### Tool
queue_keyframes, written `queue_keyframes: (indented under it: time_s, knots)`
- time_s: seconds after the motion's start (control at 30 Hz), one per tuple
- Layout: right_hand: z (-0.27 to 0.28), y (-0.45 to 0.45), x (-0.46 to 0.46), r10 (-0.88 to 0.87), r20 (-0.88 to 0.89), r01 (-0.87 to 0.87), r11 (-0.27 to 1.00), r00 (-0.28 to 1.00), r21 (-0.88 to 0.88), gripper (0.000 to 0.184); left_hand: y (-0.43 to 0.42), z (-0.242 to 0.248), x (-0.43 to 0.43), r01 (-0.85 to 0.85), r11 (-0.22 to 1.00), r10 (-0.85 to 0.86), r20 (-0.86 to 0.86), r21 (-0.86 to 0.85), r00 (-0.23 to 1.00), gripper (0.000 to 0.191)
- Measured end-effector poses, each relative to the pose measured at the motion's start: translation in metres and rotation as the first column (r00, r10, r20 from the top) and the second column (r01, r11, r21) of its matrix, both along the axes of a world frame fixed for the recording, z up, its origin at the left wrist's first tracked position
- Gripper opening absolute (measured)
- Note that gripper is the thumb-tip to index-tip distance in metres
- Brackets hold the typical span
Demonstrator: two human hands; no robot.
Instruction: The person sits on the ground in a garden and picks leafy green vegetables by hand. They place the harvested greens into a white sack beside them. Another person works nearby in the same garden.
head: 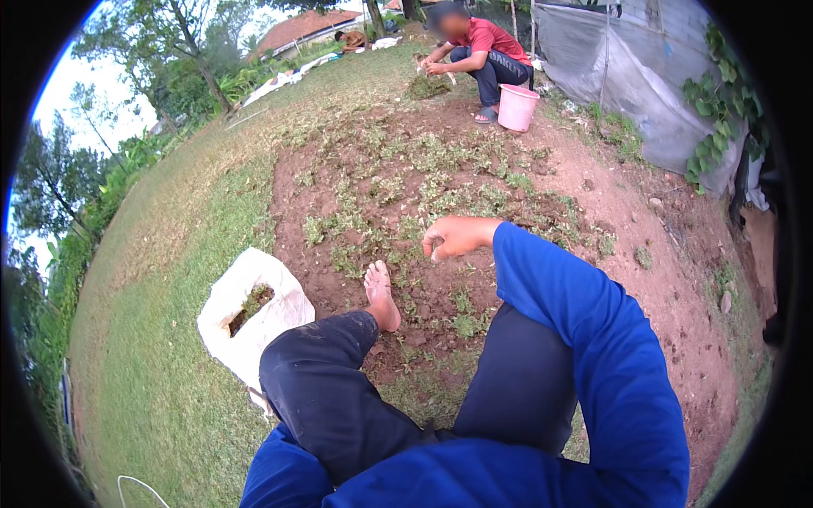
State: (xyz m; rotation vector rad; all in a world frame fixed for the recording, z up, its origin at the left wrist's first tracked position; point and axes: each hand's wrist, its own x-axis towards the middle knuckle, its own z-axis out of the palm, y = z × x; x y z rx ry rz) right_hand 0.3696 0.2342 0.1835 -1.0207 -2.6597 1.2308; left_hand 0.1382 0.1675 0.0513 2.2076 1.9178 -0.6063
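My right hand (458, 237) hangs above a patch of turned brown soil (330, 286), palm downward and fingers curled. Whether something small sits between thumb and fingers cannot be made out. Small grass sprigs (375, 219) stand scattered in rows over the soil, several of them under and beyond this hand. My left hand is out of view; only its blue sleeve (282, 470) shows low on the left. By my left knee lies a white woven sack (282, 314), with clumps of grass and soil (251, 308) visible through its opening. My bare foot (381, 295) rests on the soil.
A co-worker in a red shirt (492, 41) squats at the far edge, hands near a grass clump (427, 87) and a small animal. Beside them stands a pink bucket (517, 108). Grey sheeting (635, 76) lines the right; lawn (159, 305) spreads leftward. Another person (351, 41) is farther back.
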Motion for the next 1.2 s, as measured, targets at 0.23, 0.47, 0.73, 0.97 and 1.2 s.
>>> queue_keyframes:
  time_s: [0.23, 0.47, 0.73, 0.97, 1.2]
  knots:
    - [-0.016, 0.009, -0.018, 0.015, 0.081, -0.011, 0.999, 0.997, -0.053, 0.028, 0.002, -0.009, -0.012, 0.033, 0.999, -0.030, 0.090, -0.028, 0.996, 0.078]
    - [-0.025, 0.011, -0.021, -0.004, 0.069, 0.003, 1.000, 0.998, 0.014, 0.027, -0.013, 0.034, -0.067, 0.123, 0.992, -0.088, 0.482, -0.041, 0.871, 0.061]
    - [-0.033, 0.029, -0.015, 0.073, 0.038, -0.078, 0.983, 0.997, 0.165, 0.027, -0.126, 0.085, -0.211, 0.430, 0.902, 0.006, 0.992, 0.050, -0.126, 0.043]
    - [-0.059, 0.089, -0.014, -0.073, 0.344, 0.036, 0.993, 0.936, 0.112, 0.021, -0.149, 0.033, -0.246, 0.645, 0.703, 0.353, 0.934, -0.300, 0.050, 0.040]
    - [-0.258, 0.033, -0.005, -0.543, 0.275, 0.608, 0.735, 0.793, -0.302, 0.023, -0.141, 0.150, -0.233, -0.061, 0.927, 0.367, 0.863, -0.370, 0.348, 0.034]
